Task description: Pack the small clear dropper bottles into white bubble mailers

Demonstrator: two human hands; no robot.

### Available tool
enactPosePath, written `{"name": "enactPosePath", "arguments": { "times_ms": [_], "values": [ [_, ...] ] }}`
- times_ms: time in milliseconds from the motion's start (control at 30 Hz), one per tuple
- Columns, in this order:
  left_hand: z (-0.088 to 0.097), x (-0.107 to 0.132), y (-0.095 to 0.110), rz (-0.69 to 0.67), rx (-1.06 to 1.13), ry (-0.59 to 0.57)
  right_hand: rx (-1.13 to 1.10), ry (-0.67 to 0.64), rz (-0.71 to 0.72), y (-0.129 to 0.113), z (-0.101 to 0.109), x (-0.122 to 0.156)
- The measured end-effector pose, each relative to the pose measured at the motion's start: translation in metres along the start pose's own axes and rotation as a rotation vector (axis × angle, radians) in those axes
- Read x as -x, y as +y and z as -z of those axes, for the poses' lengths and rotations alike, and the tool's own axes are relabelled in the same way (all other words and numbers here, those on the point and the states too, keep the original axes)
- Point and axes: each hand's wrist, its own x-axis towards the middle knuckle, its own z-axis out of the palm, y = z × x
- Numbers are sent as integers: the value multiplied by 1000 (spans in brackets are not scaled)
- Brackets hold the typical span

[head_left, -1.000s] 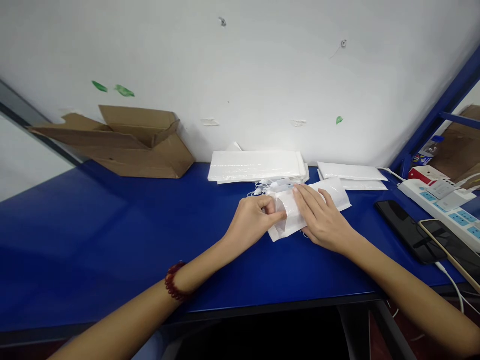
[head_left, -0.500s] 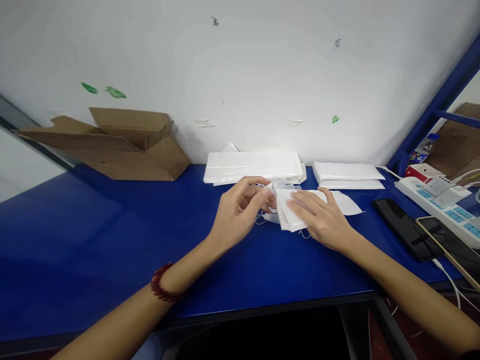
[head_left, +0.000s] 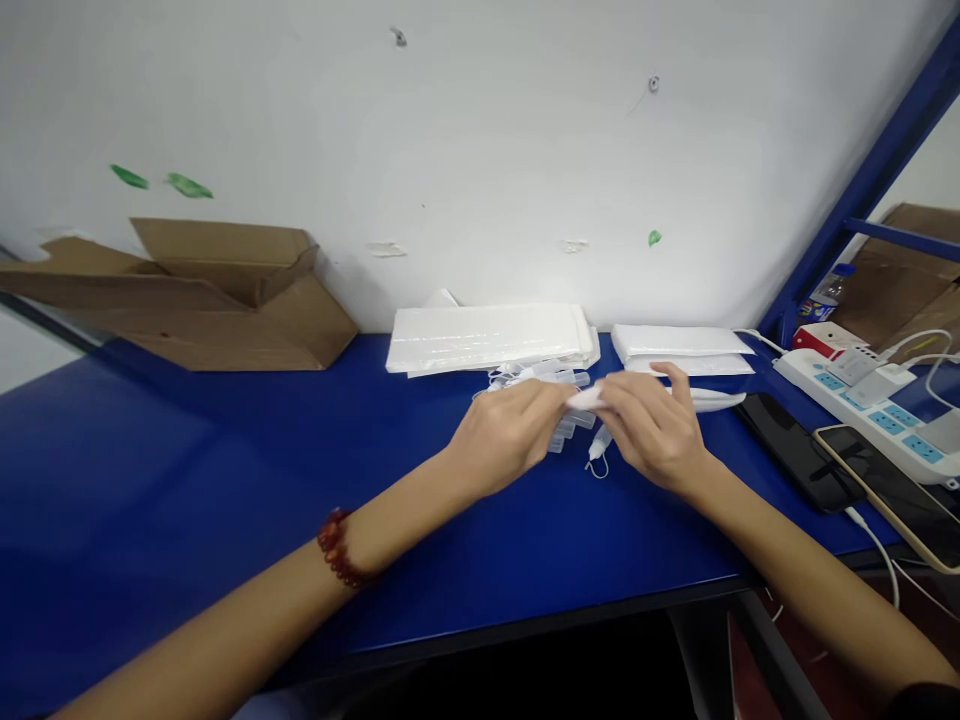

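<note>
Both of my hands are closed on a white folded bag (head_left: 709, 400), holding it nearly edge-on just above the table. My left hand (head_left: 506, 435) pinches its left end between bent fingers and thumb. Farther along, my right hand (head_left: 656, 425) grips it, fingers over the near side and one finger raised; the rest sticks out to the right. Beneath and behind the hands lies a pile of small translucent plastic tubes (head_left: 562, 435) with thin white strings, partly hidden. One tube (head_left: 602, 442) lies apart, its looped string towards me.
Against the wall stand an open cardboard box (head_left: 247, 325), a stack of flat white bags (head_left: 480, 340) and a smaller white stack (head_left: 682, 345). Two phones (head_left: 799, 450) and a power strip (head_left: 870, 405) with cables occupy the right side of the blue table (head_left: 225, 520).
My left hand has turned over and now pinches the bag's left end. The bag has tipped from showing its broad face to edge-on, uncovering more tubes. The view has shifted slightly right.
</note>
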Motion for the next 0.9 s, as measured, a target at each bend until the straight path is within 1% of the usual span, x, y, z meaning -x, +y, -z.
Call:
{"name": "enactPosePath", "arguments": {
  "times_ms": [100,167,200,233,300,367,433,500,600,700,767,833,900],
  "values": [
    [-1,-38,-3,240,176,67,95,209,-113,3,7,-5],
    [-5,-69,-5,418,359,88,89,307,-118,6,10,-7],
    [-10,-86,-6,507,479,101,69,326,-111,7,10,-8],
    [-16,-101,-7,600,606,120,43,320,-103,8,10,-7],
    [-33,-128,-8,749,815,150,-5,258,-95,10,7,-5],
    [-53,-146,-10,883,900,133,-30,164,-87,11,3,-3],
    [-73,-154,-13,969,908,66,-30,86,-78,12,0,-1],
    [-89,-156,-16,1033,893,-28,-19,45,-78,13,-2,0],
    [-105,-154,-21,1113,852,-129,-11,6,-94,12,-3,-1],
    [-112,-153,-24,1148,819,-157,-17,-11,-82,10,-3,-2],
    [-113,-153,-27,1144,807,-154,-28,6,-57,9,-3,-2],
    [-111,-152,-31,1120,795,-139,-38,27,-43,9,-3,-2],
    [-105,-149,-35,1075,799,-110,-40,17,-51,8,-4,-2]
  ]
}}
